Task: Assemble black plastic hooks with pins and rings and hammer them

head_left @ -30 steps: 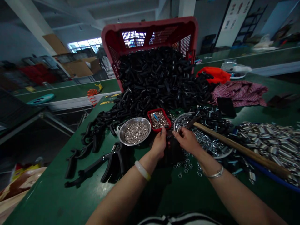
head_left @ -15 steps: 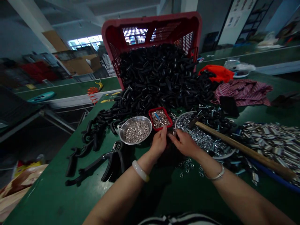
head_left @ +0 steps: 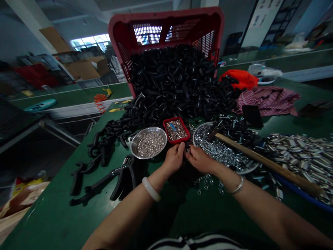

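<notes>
My left hand (head_left: 174,157) is closed in front of the small red tray (head_left: 177,130) of metal pins, which also holds a blue-handled tool. Its fingers wrap round a dark part whose shape I cannot make out. Close beside it on the right, my right hand (head_left: 199,158) is closed at the same dark part, with a small metal spring (head_left: 188,150) showing between the hands. A round metal bowl (head_left: 133,150) of small rings stands left of the tray. To the right lies a round dish (head_left: 195,133) of shiny metal pieces.
A red crate (head_left: 166,14) spills black plastic parts (head_left: 177,76) over the green table (head_left: 52,208). A wooden-handled hammer (head_left: 267,162) crosses the dish. Metal parts (head_left: 301,152) are heaped at the right. Black handles (head_left: 100,187) lie left; a checked cloth (head_left: 270,100) lies back right.
My right hand has moved closer to my left hand, and its fingers have drawn in at the dark part. The whole view has shifted slightly.
</notes>
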The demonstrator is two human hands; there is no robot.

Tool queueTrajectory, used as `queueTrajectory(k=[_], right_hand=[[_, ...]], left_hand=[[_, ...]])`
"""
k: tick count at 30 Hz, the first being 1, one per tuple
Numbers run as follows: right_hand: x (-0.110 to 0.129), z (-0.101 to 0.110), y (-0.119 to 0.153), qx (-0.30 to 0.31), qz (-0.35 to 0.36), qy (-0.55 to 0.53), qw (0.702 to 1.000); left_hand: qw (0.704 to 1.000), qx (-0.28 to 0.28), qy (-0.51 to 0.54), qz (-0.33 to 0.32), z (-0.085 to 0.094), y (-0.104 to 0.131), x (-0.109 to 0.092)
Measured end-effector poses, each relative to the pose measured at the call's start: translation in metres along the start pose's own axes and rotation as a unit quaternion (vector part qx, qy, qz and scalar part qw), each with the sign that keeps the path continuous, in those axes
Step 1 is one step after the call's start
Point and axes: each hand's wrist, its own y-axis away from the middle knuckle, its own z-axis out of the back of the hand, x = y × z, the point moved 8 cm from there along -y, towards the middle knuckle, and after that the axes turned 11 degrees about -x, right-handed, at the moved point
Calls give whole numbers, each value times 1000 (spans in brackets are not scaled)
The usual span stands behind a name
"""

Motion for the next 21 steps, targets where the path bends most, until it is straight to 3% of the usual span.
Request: queueTrajectory(k=[3,6,9,11,12,14,17,18,19,21], right_hand=[[-10,-12,-7,33,-19,-41,998],[-19,-17,-10,3,-83,-168,982],[-27,-25,-3,-24,-193,-343,919],[-27,-33,4,-3,-243,-409,879],[-27,-34,7,12,-255,-415,873],[-25,-32,6,69,-249,-343,903],[-24,-13,-18,146,-157,-31,976],[-22,-2,-35,123,-104,89,983],[-16,13,-56,56,-44,185,980],[-7,20,-92,11,30,280,959]], left_hand=[[994,30,-106,0,-5,4,3],[976,23,-215,-37,-4,10,-6],[957,8,-282,-62,-2,14,-11],[951,30,-302,-66,-5,16,-7],[948,39,-309,-68,-5,17,-4],[943,45,-323,-72,-4,16,1],[932,60,-342,-102,-3,12,-2],[928,72,-347,-120,-5,11,-5],[922,85,-351,-139,-8,9,-8],[910,116,-358,-173,-15,7,-12]])
